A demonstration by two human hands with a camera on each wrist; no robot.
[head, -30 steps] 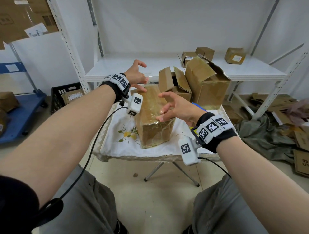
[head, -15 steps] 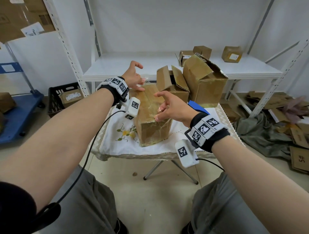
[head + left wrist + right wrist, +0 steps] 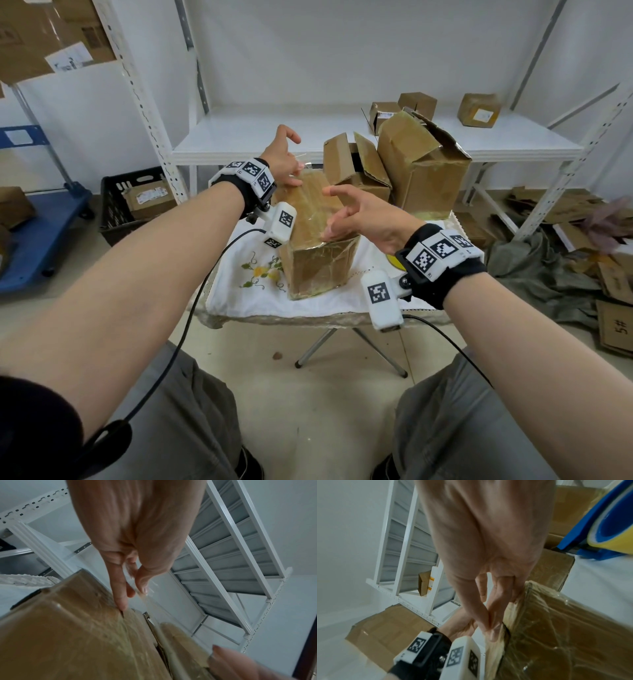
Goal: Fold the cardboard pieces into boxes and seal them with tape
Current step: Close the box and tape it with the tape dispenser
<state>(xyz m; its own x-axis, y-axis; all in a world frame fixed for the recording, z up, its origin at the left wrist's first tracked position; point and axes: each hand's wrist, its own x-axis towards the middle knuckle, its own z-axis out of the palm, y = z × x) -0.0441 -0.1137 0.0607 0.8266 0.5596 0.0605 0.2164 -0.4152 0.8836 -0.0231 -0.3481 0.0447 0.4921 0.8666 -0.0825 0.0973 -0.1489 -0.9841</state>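
Taped brown cardboard box (image 3: 318, 240) upright on table, flaps closed

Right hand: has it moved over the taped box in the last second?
Yes. The right hand has shifted slightly toward the far end of the taped box, fingertips still at its near top edge.

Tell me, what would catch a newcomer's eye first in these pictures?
Two bare hands meet over a taped brown box on a small cloth-covered table: the left hand pinches a strip of clear tape at the far end, and the right hand presses fingertips at the near end. Behind it, two opened boxes stand against a white shelf. Flattened cardboard litters the floor at right.
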